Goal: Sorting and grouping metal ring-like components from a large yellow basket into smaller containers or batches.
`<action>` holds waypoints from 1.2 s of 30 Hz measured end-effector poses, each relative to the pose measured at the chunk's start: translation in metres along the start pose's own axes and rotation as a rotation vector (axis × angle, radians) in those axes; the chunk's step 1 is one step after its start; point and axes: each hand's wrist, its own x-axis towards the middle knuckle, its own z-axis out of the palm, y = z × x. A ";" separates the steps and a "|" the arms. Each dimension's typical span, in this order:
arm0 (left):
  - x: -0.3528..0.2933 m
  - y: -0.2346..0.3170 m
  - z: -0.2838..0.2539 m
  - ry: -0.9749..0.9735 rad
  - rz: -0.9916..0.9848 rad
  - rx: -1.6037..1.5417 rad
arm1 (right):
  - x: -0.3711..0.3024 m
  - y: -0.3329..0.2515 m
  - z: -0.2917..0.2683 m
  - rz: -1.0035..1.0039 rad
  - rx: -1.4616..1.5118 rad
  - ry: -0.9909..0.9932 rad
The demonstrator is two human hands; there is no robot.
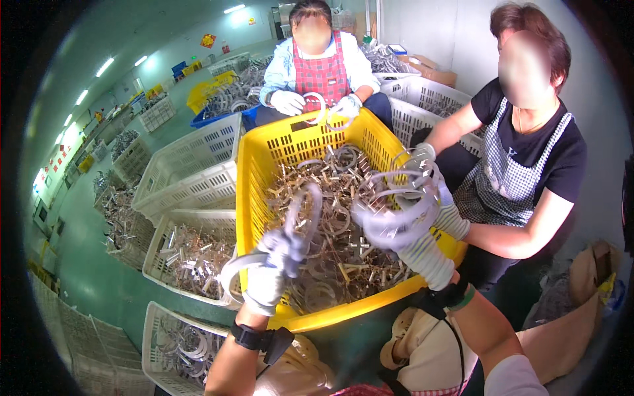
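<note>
A yellow slotted crate (247,191) full of curved grey rings and small metal pieces stands before me. Over its near left side, my left hand (269,267), in a pale glove, is closed on curved grey rings (310,214); they stick out beyond both sides of the hand and blur with motion. At the crate's right side, my right hand (422,257), in a striped glove, is at a bunch of blurred grey rings (396,221). It appears closed on them, its fingertips hidden behind. A co-worker's gloved hands (451,218) are right beside that bunch.
A person in a red checked apron (321,69) sits across the crate, holding a ring. Another in a checked apron (512,165) sits at the right. White crates (191,168) of metal parts stand at the left. A tan sack (561,343) lies at the lower right.
</note>
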 end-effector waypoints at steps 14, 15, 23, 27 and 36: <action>0.002 0.007 -0.001 0.095 -0.085 0.318 | 0.018 -0.010 -0.001 0.092 0.037 -0.207; 0.002 0.001 -0.005 0.058 -0.048 0.385 | 0.018 -0.009 -0.002 0.099 0.061 -0.206; 0.006 -0.009 -0.015 0.115 0.018 0.409 | 0.025 0.015 0.018 0.113 0.219 -0.208; 0.014 -0.020 -0.019 0.105 0.109 0.481 | 0.022 0.019 0.012 0.122 0.282 -0.208; 0.016 -0.020 -0.009 0.127 0.257 0.645 | 0.023 0.012 0.000 0.086 0.411 -0.120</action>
